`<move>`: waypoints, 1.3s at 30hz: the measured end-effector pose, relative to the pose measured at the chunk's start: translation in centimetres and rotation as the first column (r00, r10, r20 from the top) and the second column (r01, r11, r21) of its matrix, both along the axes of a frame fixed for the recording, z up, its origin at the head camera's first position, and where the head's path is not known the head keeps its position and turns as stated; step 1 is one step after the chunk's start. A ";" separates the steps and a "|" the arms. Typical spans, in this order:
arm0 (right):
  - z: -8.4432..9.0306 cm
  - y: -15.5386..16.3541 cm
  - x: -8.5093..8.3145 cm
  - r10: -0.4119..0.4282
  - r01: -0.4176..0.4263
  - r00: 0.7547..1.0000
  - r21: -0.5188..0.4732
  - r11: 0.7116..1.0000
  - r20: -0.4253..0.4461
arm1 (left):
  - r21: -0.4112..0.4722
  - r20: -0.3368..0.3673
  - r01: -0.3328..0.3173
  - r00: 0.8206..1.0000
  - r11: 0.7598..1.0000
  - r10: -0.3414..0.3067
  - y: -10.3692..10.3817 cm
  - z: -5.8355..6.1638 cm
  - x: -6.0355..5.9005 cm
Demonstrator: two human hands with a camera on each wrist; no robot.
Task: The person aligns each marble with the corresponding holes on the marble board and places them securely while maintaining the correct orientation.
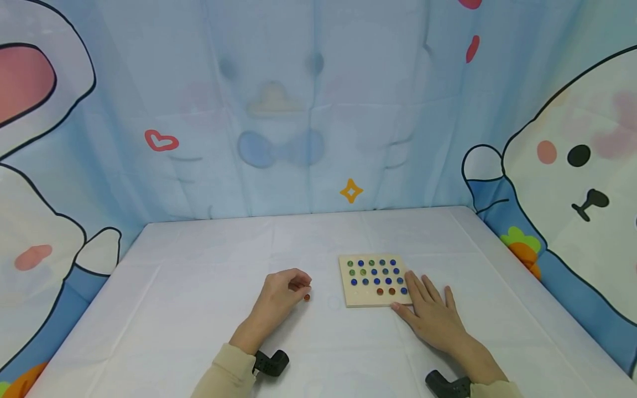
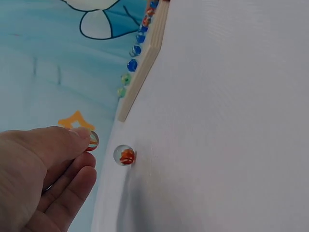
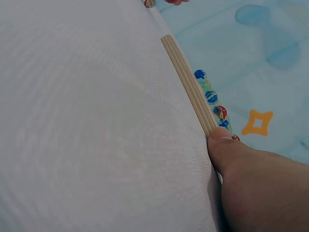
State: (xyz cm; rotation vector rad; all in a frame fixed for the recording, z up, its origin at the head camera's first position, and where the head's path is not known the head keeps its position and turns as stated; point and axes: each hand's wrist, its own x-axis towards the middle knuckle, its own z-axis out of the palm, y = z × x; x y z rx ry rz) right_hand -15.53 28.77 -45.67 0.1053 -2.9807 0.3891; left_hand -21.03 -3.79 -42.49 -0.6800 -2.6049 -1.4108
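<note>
Left hand (image 1: pixel 281 293) pinching one marble (image 2: pixel 91 140), a loose marble (image 2: pixel 125 155) just beside on the cloth (image 1: pixel 199 309). Right hand (image 1: pixel 430 312) flat, fingers straight, steadying the board (image 1: pixel 363 298) to the right. Likely risks: nudged marble rolling off, pinched one slipping.

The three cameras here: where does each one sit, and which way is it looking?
Head: worn on the head, looks forward and down at the table; both forearms, left hand, right hand show.
Left wrist: low beside the left hand, faces the wooden board; fingers pinch a marble, an orange marble lies on the cloth.
Right wrist: low at the right hand, looks along the board's edge; the thumb touches it.
All three share the board with its marbles.
</note>
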 end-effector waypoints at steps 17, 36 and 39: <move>0.2 -0.1 0.2 -0.004 0.004 1.000 -0.011 1.000 0.010 | -0.019 -0.058 0.068 0.996 0.998 -0.069 4.5 1.2 -0.8; 0.3 -0.1 0.2 -0.006 0.006 1.000 -0.005 1.000 0.012 | -0.037 -0.007 0.103 0.995 0.994 -0.103 9.1 1.0 -0.7; 0.3 0.0 0.2 -0.007 0.007 1.000 -0.002 1.000 0.020 | -0.066 -0.020 0.100 0.995 0.993 -0.102 9.7 0.9 -0.7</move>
